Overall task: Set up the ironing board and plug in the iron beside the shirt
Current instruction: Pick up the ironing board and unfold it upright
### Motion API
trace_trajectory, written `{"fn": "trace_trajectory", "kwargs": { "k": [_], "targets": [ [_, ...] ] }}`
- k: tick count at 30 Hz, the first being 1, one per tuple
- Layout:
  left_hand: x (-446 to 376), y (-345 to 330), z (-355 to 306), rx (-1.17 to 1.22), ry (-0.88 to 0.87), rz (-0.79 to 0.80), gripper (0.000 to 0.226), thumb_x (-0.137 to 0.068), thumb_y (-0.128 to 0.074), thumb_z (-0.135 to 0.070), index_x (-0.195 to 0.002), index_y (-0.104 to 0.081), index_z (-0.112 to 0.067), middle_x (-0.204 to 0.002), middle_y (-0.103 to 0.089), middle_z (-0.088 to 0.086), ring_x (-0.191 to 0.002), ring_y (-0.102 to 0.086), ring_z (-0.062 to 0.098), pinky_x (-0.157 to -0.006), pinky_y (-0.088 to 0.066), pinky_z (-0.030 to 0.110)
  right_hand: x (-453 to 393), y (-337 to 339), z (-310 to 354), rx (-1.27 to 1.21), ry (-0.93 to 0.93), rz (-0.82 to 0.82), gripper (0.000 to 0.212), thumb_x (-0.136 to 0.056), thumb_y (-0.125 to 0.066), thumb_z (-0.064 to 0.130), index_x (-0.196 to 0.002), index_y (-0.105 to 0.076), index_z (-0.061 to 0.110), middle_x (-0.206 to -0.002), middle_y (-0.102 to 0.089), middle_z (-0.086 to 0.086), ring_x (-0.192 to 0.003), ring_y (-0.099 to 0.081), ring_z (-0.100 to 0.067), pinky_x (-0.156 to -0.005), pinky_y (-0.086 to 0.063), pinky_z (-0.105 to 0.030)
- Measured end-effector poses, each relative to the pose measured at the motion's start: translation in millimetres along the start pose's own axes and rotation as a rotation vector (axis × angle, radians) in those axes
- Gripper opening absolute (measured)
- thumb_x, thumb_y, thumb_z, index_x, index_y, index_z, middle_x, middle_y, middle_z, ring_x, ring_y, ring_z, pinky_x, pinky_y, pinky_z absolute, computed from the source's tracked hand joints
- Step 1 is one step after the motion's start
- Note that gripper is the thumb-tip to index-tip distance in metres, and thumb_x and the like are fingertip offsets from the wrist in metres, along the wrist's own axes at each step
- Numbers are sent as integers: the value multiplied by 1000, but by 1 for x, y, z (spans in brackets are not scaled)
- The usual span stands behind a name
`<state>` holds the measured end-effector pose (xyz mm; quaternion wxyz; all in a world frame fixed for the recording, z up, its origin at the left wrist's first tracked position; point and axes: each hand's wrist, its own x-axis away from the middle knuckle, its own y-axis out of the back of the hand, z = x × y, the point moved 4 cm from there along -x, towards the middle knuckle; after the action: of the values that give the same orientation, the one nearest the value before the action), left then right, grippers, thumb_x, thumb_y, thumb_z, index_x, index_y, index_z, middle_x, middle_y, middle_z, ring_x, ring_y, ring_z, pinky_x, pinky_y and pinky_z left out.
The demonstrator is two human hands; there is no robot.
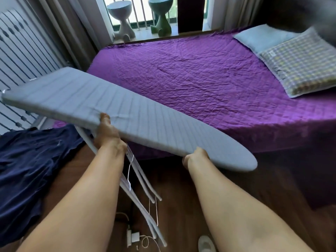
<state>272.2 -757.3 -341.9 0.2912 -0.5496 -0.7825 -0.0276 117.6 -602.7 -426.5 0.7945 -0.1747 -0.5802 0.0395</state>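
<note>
I see my left hand (107, 131) gripping the ironing board (116, 113) at its near edge, thumb on top; my right hand (195, 157) clutches the edge toward four o'clock. Board tilted over the floor, beside the bed (190, 75).

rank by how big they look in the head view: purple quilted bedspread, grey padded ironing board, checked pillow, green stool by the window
1. purple quilted bedspread
2. grey padded ironing board, though it is nearer the camera
3. checked pillow
4. green stool, farthest away

The person is showing two bare forearms, wearing no sleeves, watch or rings on the left grip (107, 131) or right grip (195, 157).
</note>
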Motion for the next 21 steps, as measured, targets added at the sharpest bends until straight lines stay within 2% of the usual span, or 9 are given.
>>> {"fn": "trace_trajectory", "kwargs": {
  "k": [1,2,5,7,9,13,15,19,21],
  "targets": [
    [-1,1,-4,27,-11,26,30,-75,-71,-42,-95,-64,-20,-92,-72,-4,-78,-71,15,-69,-60,34,6,-1,2,41,31,26,6,-86,-57,2,-90,-56,7,-114,-61,-19,-113,-58,-36,-99,-48,-44],
    [-2,4,-6,29,-12,40,30,-74,-72,-42,-95,-65,-21,-95,-73,-3,-81,-71,16,-76,-60,39,4,-1,6,-127,2,-36,8,-85,-59,6,-92,-55,8,-115,-63,-11,-110,-61,-30,-96,-49,-42],
    [1,10,-12,51,-9,77,33,-74,-71,-40,-99,-65,-20,-99,-72,-2,-84,-72,19,-80,-59,45,16,-8,10,-286,-38,50,11,-86,-59,8,-95,-61,13,-100,-65,-5,-105,-65,-25,-83,-53,-37],
    [8,12,-14,43,11,131,22,-78,-68,-39,-91,-63,-22,-99,-71,-2,-86,-71,18,-81,-58,44,29,-5,16,-317,-12,111,2,-85,-58,12,-84,-60,13,-83,-62,-3,-103,-65,-25,-81,-54,-38],
    [15,14,-16,57,37,170,16,-83,-64,-38,-86,-60,-24,-95,-70,-3,-86,-69,17,-78,-58,40,36,-8,20,-313,18,190,10,-84,-57,19,-75,-53,16,-79,-60,-4,-99,-63,-26,-87,-52,-42],
    [29,13,-16,88,37,242,12,-89,-58,-36,-85,-58,-25,-86,-67,-5,-81,-66,15,-73,-56,37,43,-17,31,-252,109,287,6,-88,-59,24,-84,-60,19,-106,-68,-1,-107,-64,-22,-83,-52,-42],
    [35,10,-16,88,52,272,11,-89,-57,-36,-87,-57,-25,-88,-67,-4,-84,-66,16,-75,-56,38,47,-14,39,-216,145,284,3,-88,-62,23,-90,-62,21,-111,-67,0,-106,-65,-20,-83,-54,-40],
    [47,5,-17,145,96,335,11,-90,-58,-35,-87,-56,-24,-91,-66,-2,-86,-65,18,-81,-56,39,55,-7,59,-215,226,305,5,-85,-65,18,-87,-61,21,-89,-66,2,-81,-66,-17,-66,-60,-38],
    [52,4,-18,157,116,376,13,-90,-58,-34,-90,-56,-22,-91,-66,0,-88,-65,19,-83,-55,40,60,-5,69,-187,271,340,5,-84,-65,19,-83,-61,22,-79,-67,3,-72,-65,-15,-71,-60,-37]
  ]
}}
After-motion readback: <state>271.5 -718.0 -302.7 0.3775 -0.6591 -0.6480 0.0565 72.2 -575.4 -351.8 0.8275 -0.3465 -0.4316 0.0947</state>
